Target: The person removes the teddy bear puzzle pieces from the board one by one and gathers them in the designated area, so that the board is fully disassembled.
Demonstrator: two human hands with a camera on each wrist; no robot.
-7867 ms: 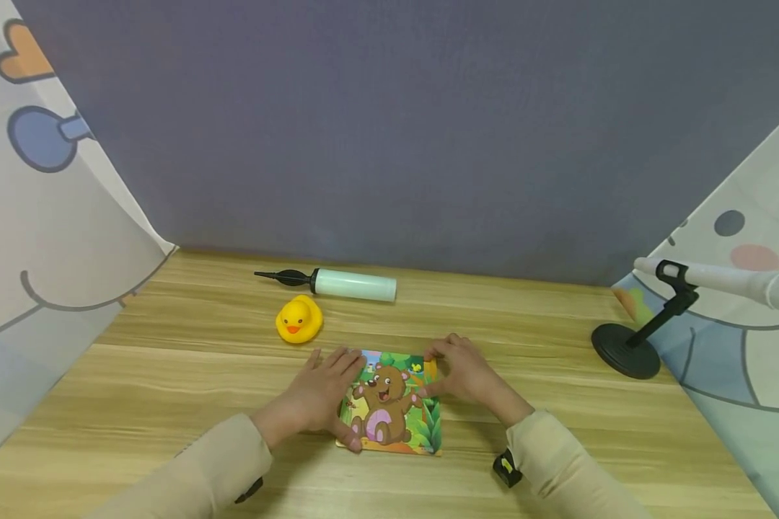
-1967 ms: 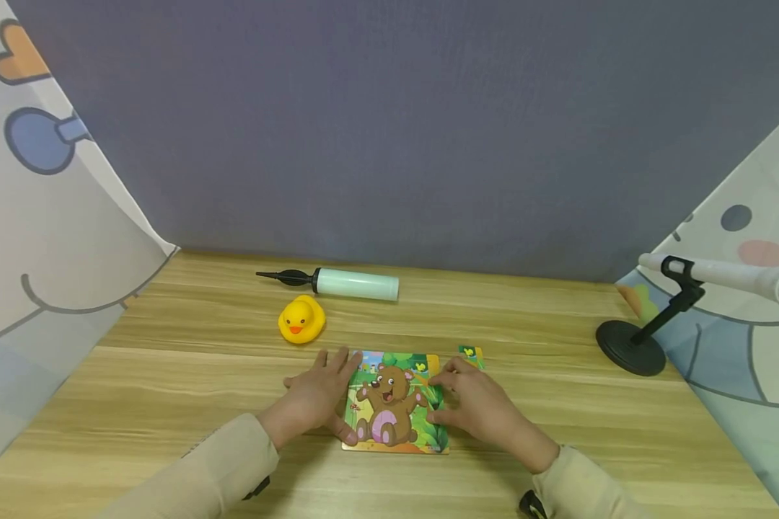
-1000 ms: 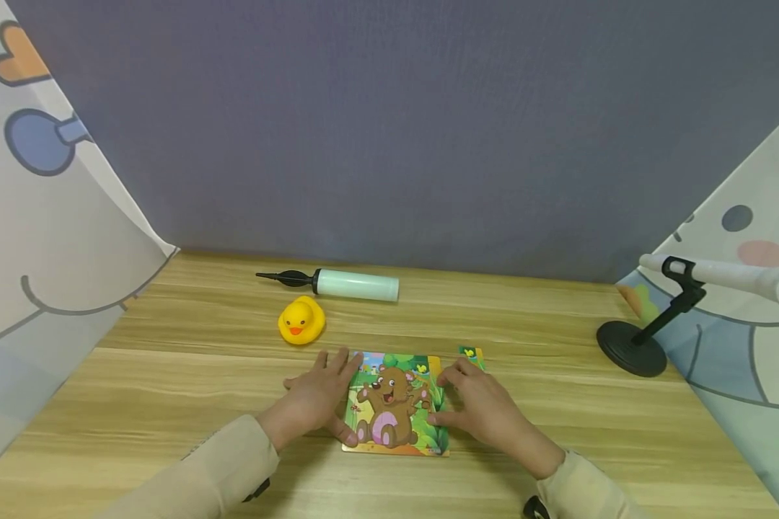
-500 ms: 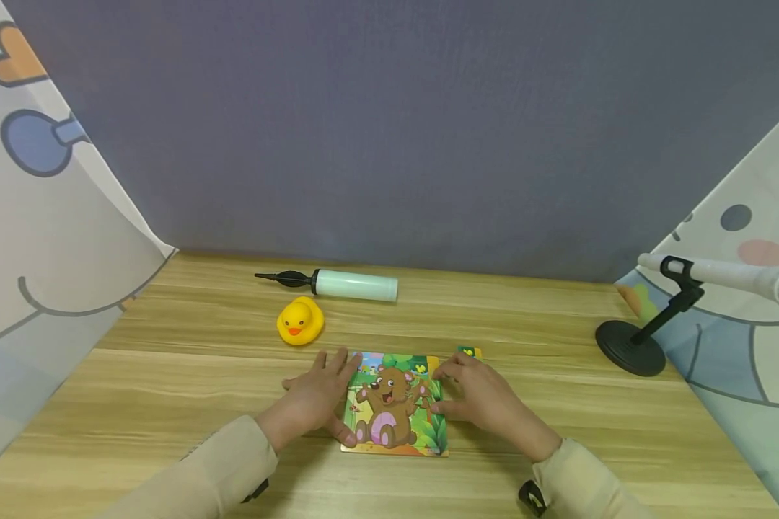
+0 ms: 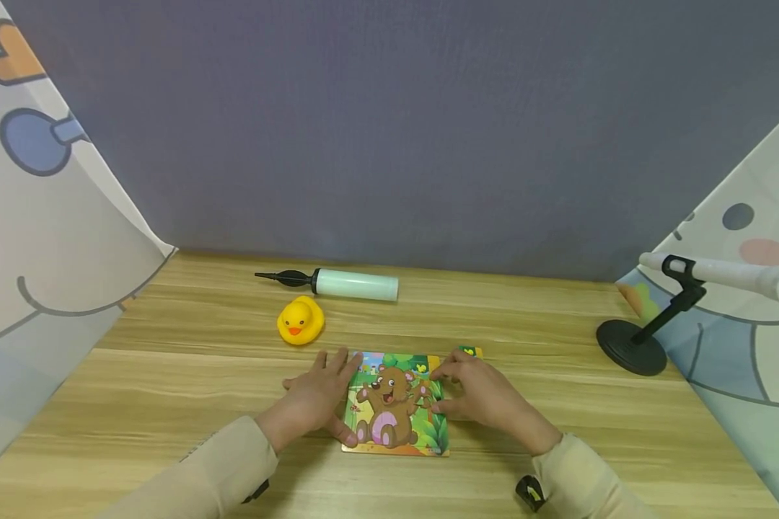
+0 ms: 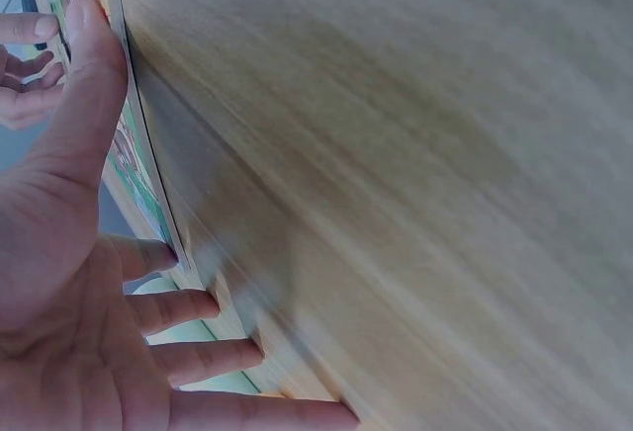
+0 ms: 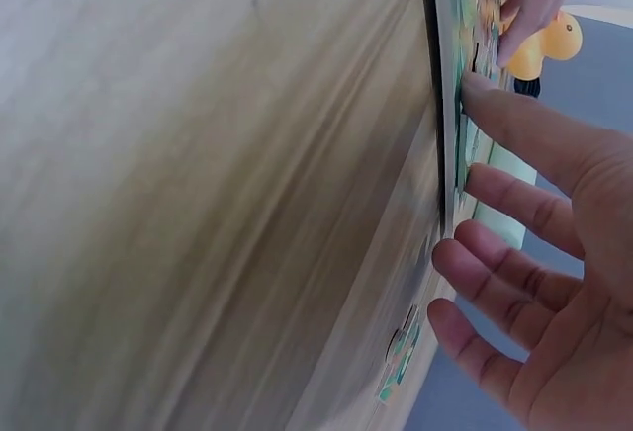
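A square bear jigsaw puzzle (image 5: 389,425) lies on the wooden table in front of me. My left hand (image 5: 311,396) is spread flat at its left side, thumb on the lower left corner and forefinger at the upper left. With thumb and forefinger, my right hand (image 5: 487,396) holds a puzzle piece (image 5: 423,391) at the right edge. The bear's paw printed there looks out of line with its arm. In the right wrist view, the thumb (image 7: 485,90) presses on the puzzle and the other fingers are bent loosely. Behind that hand lies a loose puzzle piece (image 5: 470,352), partly hidden.
A yellow rubber duck (image 5: 301,321) sits behind the left hand. Further back lies a pale green hand pump (image 5: 355,285) with a black nozzle. A black round-based stand (image 5: 631,347) holding a white tube is at the right. A grey partition (image 5: 389,144) borders the table's back.
Earlier, both hands held the puzzle's sides; a loose piece has since appeared behind the right hand. Lately the right fingers have shifted the piece at the right edge slightly. The left hand stays put.
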